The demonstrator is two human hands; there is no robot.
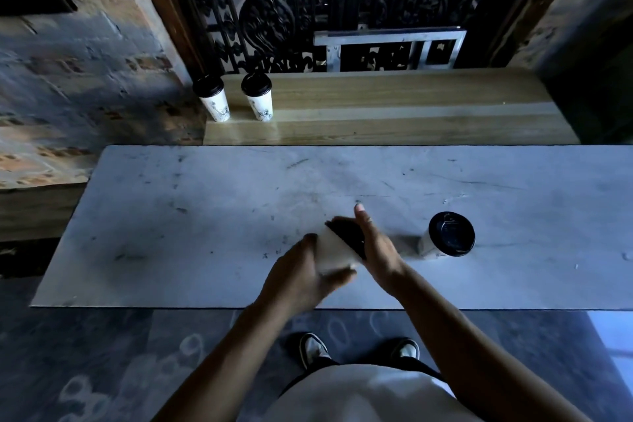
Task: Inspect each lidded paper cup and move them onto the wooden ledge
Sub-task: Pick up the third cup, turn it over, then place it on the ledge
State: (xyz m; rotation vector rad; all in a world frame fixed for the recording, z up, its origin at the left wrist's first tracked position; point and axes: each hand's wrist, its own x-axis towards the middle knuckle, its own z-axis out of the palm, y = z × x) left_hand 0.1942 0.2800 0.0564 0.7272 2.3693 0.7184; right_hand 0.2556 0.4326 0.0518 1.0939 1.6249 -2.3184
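Far ahead of my left hand (301,271), two white paper cups with black lids (236,98) are standing on the pale wooden ledge (394,106). That hand is curling round the body of a tilted white paper cup with a black lid (337,247), while my right hand (375,247) is pressing flat, fingers straight, against the lid. Just right of it, another black-lidded white cup (447,236) is waiting upright on the grey marble table (171,216). Tipping this far, a loose lid could be popping off and spilling.
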